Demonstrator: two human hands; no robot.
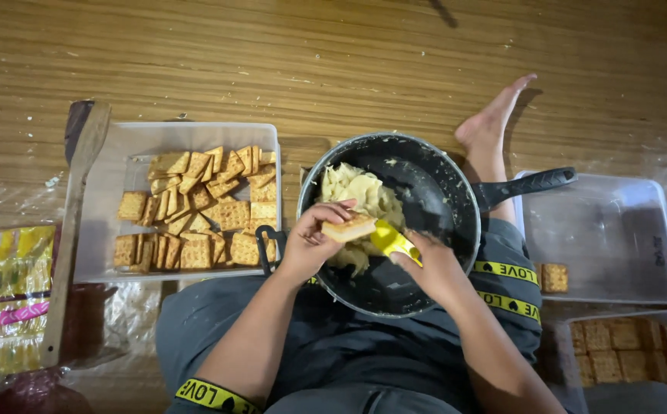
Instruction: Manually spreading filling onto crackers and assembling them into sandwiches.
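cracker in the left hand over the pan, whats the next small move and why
Probably spread filling onto it: the left hand holds the cracker flat over the black pan, and the right hand has the yellow spoon right beside it, above the pale filling.

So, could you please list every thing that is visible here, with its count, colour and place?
cracker: one, tan, held in the left hand over the pan
spoon: one, yellow, in the right hand
pan: one, black, on the person's lap, handle pointing right
filling: one pale yellow mass, inside the pan
cracker tray: one, clear, left of the pan, with many tan crackers
right trays: at least two, clear, right side; one holds a single cracker, the lower one several
wooden spatula: one, light brown, far left
wrappers: yellow, lower left
floor: wood, brown
foot: one, bare, above the pan
left hand: holds the cracker
right hand: holds the spoon
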